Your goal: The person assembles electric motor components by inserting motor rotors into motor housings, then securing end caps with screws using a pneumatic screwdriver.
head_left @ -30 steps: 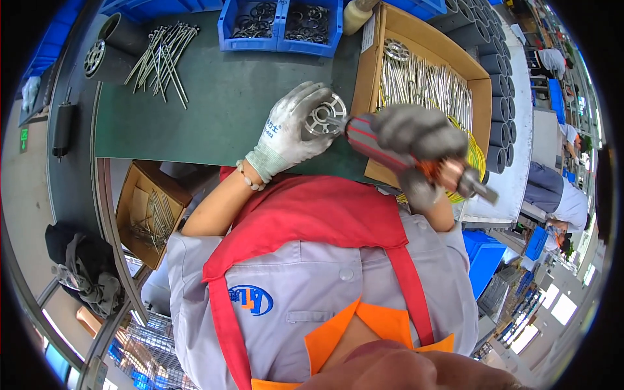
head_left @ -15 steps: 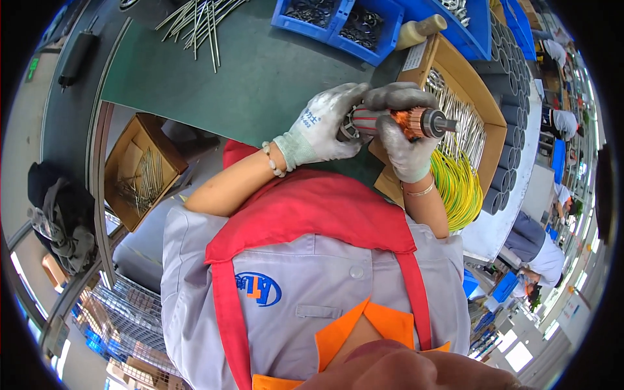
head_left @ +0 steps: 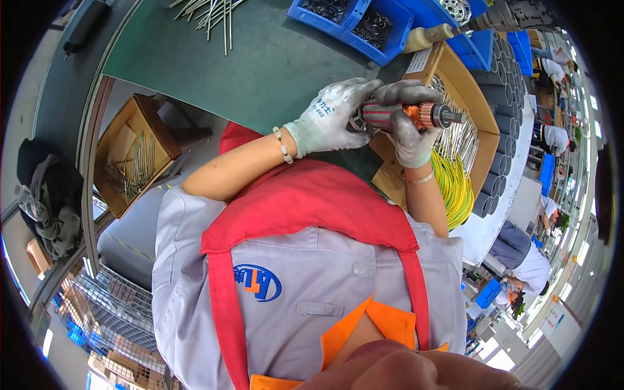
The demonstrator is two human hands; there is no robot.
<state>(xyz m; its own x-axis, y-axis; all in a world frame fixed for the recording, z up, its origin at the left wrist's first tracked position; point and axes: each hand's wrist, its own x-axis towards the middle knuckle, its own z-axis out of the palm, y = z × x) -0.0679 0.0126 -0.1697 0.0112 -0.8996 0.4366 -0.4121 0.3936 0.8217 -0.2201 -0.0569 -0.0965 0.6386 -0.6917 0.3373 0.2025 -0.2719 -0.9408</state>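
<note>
Both my hands wear white gloves with grey palms and hold one motor armature (head_left: 422, 115) in front of me, above the near edge of the green-topped bench (head_left: 260, 71). Its copper commutator and steel shaft end point right. My left hand (head_left: 335, 117) is closed round the left end, where a dark ring-like part shows between thumb and fingers. The right hand (head_left: 411, 133) grips the middle, fingers over the top and thumb below, next to the copper part. What lies under the fingers is hidden.
Right of my hands stands a carton (head_left: 484, 156) of metal rods, a yellow-green wire coil (head_left: 453, 192) beside it. Blue bins (head_left: 374, 29) of small dark parts, a pale bottle (head_left: 426, 38) and grey tubes (head_left: 497, 97) lie beyond. Loose rods (head_left: 214, 13) lie far left; another carton (head_left: 133, 156) sits lower left.
The view has shifted a little, moving the bench and bins up and right. The armature stays in both hands; more of its red-striped body shows between them.
</note>
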